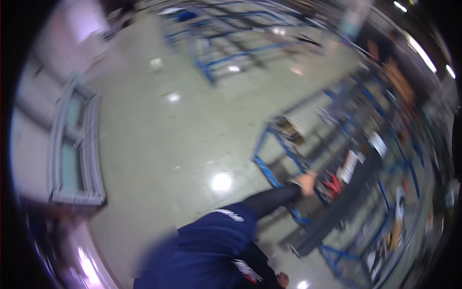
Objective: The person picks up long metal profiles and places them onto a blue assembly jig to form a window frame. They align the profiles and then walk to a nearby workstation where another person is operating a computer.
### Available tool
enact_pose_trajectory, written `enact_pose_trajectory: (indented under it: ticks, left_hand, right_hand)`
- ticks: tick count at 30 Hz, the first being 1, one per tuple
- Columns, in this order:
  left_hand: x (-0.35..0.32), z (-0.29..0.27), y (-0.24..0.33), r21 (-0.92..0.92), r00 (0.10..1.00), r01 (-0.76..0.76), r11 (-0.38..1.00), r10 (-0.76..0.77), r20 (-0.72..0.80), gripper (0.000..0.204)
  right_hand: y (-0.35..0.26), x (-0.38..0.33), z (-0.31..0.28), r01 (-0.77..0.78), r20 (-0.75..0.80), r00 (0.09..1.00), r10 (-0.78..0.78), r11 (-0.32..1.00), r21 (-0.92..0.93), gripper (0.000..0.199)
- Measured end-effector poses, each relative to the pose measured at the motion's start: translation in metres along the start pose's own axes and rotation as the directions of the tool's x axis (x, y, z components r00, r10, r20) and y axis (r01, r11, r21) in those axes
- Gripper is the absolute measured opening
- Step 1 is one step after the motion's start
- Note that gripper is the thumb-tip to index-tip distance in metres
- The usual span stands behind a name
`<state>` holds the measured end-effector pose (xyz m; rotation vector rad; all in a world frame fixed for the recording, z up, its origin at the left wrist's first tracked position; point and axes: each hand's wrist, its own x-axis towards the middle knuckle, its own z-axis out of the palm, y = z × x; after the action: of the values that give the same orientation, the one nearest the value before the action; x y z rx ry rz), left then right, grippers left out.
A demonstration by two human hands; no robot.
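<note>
A blurred, tilted view was given, so fine detail could not be read. One hand (306,183) was seen at about four o'clock from the picture's centre, reached out on a dark-sleeved arm (269,198) and set on the near edge of a blue metal rack (284,144); whether it was the left or right hand could not be told for sure, and the fingers appeared curled on the frame, though a true clamp could not be confirmed. The other hand (283,278) was glimpsed at six o'clock, low by the body, finger state not readable. The rack was judged heavy, stiff and hard, best taken by its blue tube rail rather than its dark shelf (337,202). Its long axis ran from about ten o'clock to four o'clock, slanting down to the right. Red items (333,185) and white papers (349,166) lay on the shelf just beside the hand. A second blue rack (226,53) stood well apart at twelve o'clock, and a grey framed window unit (77,144) lay on the shiny floor (183,135) at nine o'clock.
</note>
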<state>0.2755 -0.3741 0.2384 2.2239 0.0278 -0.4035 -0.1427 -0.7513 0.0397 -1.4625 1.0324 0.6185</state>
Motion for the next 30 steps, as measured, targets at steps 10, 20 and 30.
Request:
enact_pose_trajectory:
  ticks: [10, 20, 30]
  left_hand:
    - [-0.001, -0.01, 0.006, -0.016, 0.999, 0.043, 0.999, -0.043, -0.005, 0.084]
    - [0.015, 0.002, -0.023, -0.038, 0.997, -0.067, 0.997, 0.065, -0.043, 0.087]
    - [-0.011, -0.019, -0.141, -0.826, 0.943, 0.228, 0.516, -0.329, 0.055, 0.077]
  right_hand:
    - [0.03, -0.061, 0.027, -0.057, -0.243, 0.969, 0.041, 0.997, -0.059, 0.032]
    - [0.037, -0.072, 0.034, -0.02, -0.264, 0.964, 0.019, 1.0, 0.0, 0.034]
    - [0.06, -0.09, 0.03, 0.023, -0.321, 0.947, 0.007, 0.996, 0.089, 0.031]
